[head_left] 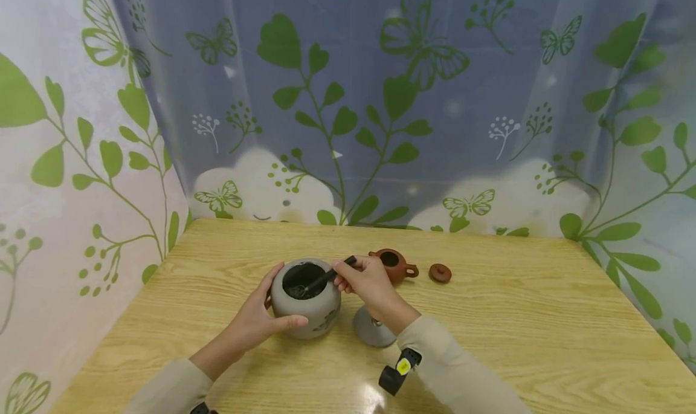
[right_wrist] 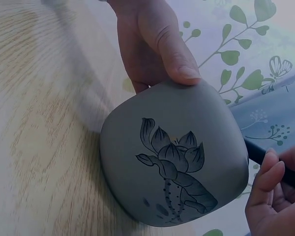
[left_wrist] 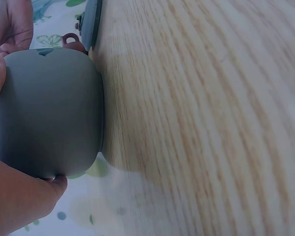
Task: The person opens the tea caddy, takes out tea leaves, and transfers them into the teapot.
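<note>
A round grey tea jar (head_left: 310, 308) with a lotus drawing on its side stands lidless on the table, dark loose stuff inside it. My left hand (head_left: 252, 326) grips it from the left, thumb across the front and fingers round the far side. Between the thumb and fingers of my right hand (head_left: 375, 284) is a slim black-handled tool (head_left: 326, 276), slanting down through the jar's mouth. Its lower end is thin and lighter; I cannot make out its shape. In the right wrist view, the jar (right_wrist: 172, 162) hides most of the tool (right_wrist: 255, 151).
Under my right wrist lies the jar's grey lid (head_left: 372, 332), partly covered. Behind my right hand sits a reddish-brown clay teapot (head_left: 399, 266), uncovered, with its small lid (head_left: 440, 273) to the right. Patterned curtains border the wooden table (head_left: 516, 317).
</note>
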`<state>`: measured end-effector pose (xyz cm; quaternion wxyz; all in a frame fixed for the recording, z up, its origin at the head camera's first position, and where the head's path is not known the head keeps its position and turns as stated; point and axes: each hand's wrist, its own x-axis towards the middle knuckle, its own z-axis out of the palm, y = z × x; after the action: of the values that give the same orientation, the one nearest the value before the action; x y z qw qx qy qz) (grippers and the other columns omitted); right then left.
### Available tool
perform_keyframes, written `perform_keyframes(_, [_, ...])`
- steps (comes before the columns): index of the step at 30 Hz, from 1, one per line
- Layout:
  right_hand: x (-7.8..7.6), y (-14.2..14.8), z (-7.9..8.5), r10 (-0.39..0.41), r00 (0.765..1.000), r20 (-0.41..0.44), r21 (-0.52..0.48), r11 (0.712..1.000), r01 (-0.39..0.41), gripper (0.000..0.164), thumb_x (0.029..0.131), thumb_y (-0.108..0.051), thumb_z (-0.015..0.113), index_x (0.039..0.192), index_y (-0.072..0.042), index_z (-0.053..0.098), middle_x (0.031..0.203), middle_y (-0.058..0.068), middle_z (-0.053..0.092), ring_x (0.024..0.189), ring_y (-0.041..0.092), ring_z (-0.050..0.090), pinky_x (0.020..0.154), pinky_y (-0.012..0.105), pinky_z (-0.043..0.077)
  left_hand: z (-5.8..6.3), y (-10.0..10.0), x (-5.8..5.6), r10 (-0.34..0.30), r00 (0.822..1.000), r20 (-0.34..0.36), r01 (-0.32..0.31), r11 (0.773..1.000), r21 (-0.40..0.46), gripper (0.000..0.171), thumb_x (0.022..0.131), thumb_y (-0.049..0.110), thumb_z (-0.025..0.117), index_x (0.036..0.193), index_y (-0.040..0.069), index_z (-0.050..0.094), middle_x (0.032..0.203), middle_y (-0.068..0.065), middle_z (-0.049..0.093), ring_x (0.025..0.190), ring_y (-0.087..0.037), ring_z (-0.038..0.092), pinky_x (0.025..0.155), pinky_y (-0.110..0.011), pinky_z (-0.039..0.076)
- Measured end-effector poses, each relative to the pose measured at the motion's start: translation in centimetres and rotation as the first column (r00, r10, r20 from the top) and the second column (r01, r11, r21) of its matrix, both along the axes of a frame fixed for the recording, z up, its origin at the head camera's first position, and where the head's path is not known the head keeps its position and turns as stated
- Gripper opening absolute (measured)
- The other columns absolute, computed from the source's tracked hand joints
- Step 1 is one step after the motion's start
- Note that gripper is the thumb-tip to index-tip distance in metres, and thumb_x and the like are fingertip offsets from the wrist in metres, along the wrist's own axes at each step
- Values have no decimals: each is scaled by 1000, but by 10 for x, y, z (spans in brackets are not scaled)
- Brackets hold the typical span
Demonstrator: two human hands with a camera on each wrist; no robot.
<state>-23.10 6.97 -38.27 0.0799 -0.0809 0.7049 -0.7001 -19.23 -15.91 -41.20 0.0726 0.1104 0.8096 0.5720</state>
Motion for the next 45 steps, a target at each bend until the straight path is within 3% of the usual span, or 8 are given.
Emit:
perform_keyframes(16, [-3, 9, 4, -77, 997, -4, -59, 995, 76, 28, 95, -16, 62, 103, 10, 67, 66, -1, 62, 60, 10, 58, 59, 20, 49, -1, 0, 0, 7, 1000, 5, -7, 1000, 12, 109, 75, 26, 84, 155, 19, 10, 159, -11, 15, 145, -37, 12, 114, -59, 18])
perform_keyframes(26, [-4, 15, 8, -130, 992, 3, -78, 988, 130, 20, 94, -13, 61, 96, 4, 71, 65, 1, 62, 58, 11, 57, 57, 22, 48, 0, 0, -1, 6, 1000, 7, -6, 1000, 5, 109, 75, 26, 84, 155, 20, 11, 159, -10, 14, 146, -36, 11, 114, -58, 18])
perform_keyframes(37, [-7, 32, 14, -158, 986, 60, -105, 981, 164, 28, 96, -16, 59, 107, 9, 66, 66, 0, 60, 58, 8, 53, 53, 18, 46, -2, 1, -2, -3, 1000, 1, 3, 1000, -2, 109, 75, 27, 84, 155, 19, 10, 159, -10, 14, 146, -32, 10, 117, -52, 16])
perform_keyframes(45, [-11, 48, 14, -209, 976, 64, -142, 966, 216, 26, 96, -15, 59, 104, 9, 66, 64, -1, 60, 57, 8, 55, 53, 18, 47, -1, 0, -1, 10, 1000, 14, -10, 1000, -13, 109, 75, 27, 84, 155, 21, 10, 160, -9, 13, 147, -32, 10, 117, -53, 16])
